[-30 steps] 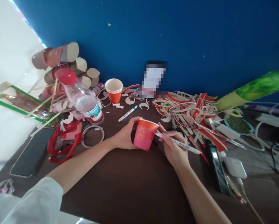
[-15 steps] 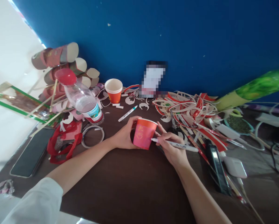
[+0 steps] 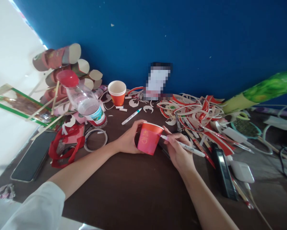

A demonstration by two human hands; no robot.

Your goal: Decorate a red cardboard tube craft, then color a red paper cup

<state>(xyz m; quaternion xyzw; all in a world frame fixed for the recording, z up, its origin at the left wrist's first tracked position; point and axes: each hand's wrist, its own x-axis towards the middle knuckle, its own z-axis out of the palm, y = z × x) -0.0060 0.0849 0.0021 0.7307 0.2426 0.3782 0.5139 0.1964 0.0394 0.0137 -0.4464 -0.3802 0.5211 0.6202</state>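
My left hand [image 3: 131, 138] is wrapped round the left side of a paper cup [image 3: 148, 140], tilted above the table. Its upper band is orange, the lower part is pink, and yellowish characters mark its side. In my right hand [image 3: 180, 153] is a white acrylic marker [image 3: 190, 149], held like a pen with its pinkish tip close to the cup's right edge. Whether the tip touches the cup I cannot tell. Another white marker with a teal end [image 3: 131, 116] lies on the table behind the cup.
Stacked orange paper cups [image 3: 117, 92] stand at the back. Left are a plastic bottle [image 3: 90, 108], a phone [image 3: 33, 156], a red ribbon [image 3: 73, 156] and rolled paper tubes [image 3: 73, 53]. Cut paper strips [image 3: 196, 111], scissors [image 3: 179, 124] and a black stapler-like object [image 3: 223, 172] lie right.
The cup has tilted and turned slightly, its rim shifting right. My right hand has moved the marker's tip up and right, from the cup's pink side to near its right edge.
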